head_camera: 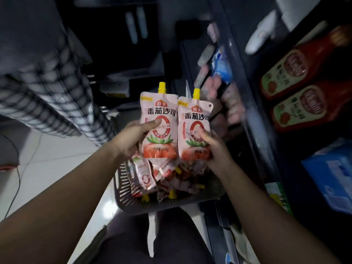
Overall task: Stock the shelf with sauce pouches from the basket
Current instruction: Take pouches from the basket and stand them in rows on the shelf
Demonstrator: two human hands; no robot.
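My left hand (131, 139) grips a pink tomato sauce pouch (159, 111) with a yellow cap, thumb across its front. My right hand (214, 149) holds a second matching pouch (194, 119) beside it, upright. Both pouches hang above a dark slatted basket (123, 189) that holds several more pouches (146, 176) lying in a heap. The dark shelf (245, 103) runs along the right, with blurred pouches (219, 96) standing on a lower level behind the held ones.
Two red ketchup bottles (297, 88) lie on the upper shelf at right. A blue box (331, 174) sits below them. A person in a checked garment (53, 92) stands at left on the pale tiled floor (47, 159). A cable (17, 180) trails there.
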